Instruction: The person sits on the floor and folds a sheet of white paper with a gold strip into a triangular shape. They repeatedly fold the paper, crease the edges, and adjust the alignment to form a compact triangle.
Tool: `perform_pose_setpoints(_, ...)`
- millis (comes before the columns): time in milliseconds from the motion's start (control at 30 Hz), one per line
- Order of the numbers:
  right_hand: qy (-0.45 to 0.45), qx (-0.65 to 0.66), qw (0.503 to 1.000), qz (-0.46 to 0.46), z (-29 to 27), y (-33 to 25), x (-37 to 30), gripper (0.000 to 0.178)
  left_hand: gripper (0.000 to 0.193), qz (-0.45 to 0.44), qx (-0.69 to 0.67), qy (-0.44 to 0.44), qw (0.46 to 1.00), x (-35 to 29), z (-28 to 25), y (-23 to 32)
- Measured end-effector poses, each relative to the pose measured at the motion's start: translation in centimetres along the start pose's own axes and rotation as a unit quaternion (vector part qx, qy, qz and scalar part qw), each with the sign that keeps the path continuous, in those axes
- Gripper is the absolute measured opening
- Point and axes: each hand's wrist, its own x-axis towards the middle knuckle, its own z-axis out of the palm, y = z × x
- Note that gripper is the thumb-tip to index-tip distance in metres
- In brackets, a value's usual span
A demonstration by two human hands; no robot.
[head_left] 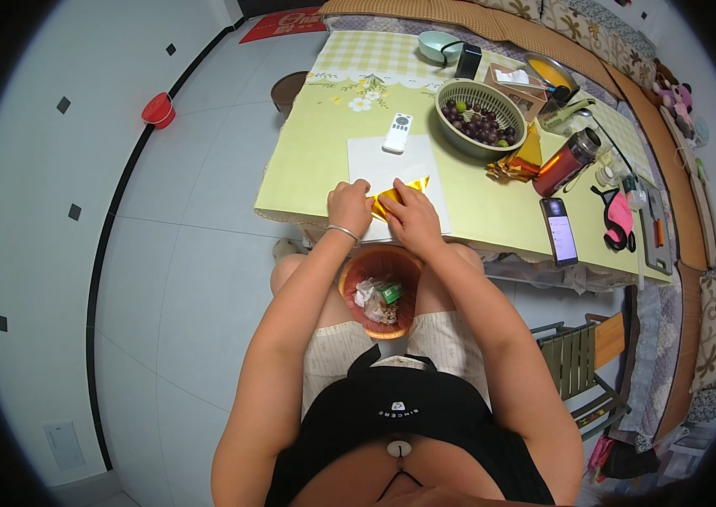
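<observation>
A shiny gold foil paper [389, 201], folded to a pointed shape, lies on a white sheet [433, 165] by the table's near edge. My left hand [349, 208] has its fingers curled at the paper's left end, gripping it there. From the right, my right hand [413, 221] holds the paper, its fingers pressed down along it. Part of the foil is hidden under both hands. Just beyond the paper, a white remote control [397, 133] rests on the sheet's far edge.
Right of the sheet stand a colander [444, 125] of grapes, more folded gold foil [526, 160], a red flask [567, 162] and a phone [559, 231]. A waste bin [346, 283] with rubbish sits between my knees. A folding chair [566, 363] is at my right.
</observation>
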Motion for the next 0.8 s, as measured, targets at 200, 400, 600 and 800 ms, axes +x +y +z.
perform_pose_setpoints(200, -0.002, -0.013, 1.0, -0.003, 0.1, 0.0, 0.0, 0.04, 0.024, -0.006, 0.017, 0.0, 1.0, 0.1, 0.2, 0.1)
perform_pose_setpoints(400, 0.001, -0.017, 1.0, -0.007, 0.2, 0.0, -0.1, 0.04, 0.023, -0.011, 0.067, -0.013, 0.998, 0.2, -0.7, 1.2)
perform_pose_setpoints(600, 0.006, -0.021, 1.0, -0.011, 0.1, -0.3, 0.0, 0.037, 0.019, 0.219, 0.134, 0.028, 0.966, -2.1, -1.6, -0.3)
perform_pose_setpoints(800, 0.001, -0.029, 1.0, -0.012, -0.1, -0.3, 0.0, 0.037, 0.015, 0.19, 0.063, 0.105, 0.974, -4.3, -1.8, 0.3)
